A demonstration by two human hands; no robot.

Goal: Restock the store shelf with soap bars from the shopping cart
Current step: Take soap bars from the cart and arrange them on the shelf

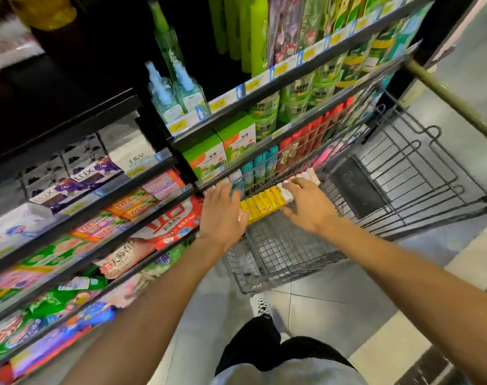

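Head view: row of yellow soap bars (261,204) pressed end to end between left hand (223,215) and right hand (306,207), held over the near end of the wire shopping cart (403,190), just beside the edge of the store shelf (164,207); a pale wrapped bar (288,194) capping the right end of the row, another pale bar barely showing under the left palm; left fingers (223,188) extended and close together, flat against the left end of the row; right fingers (292,184) curled over the right end, thumb side low; both hands squeezing inward rather than pinching any single bar. Shelf tiers on the left already carrying boxed Lux soap (78,182) and assorted soap packets, with mosquito-coil boxes (223,151) further along.

Likely handling: boxed bars stiff and light singly, noticeably weightier as a stack; glossy cartons probably slippery against each other, so the row prone to buckling in the middle if end pressure slackens; best taken by the two end faces with steady inward pressure, kept level, perhaps with fingertips tucked beneath for support; not fragile, though carton corners could dent if dropped.
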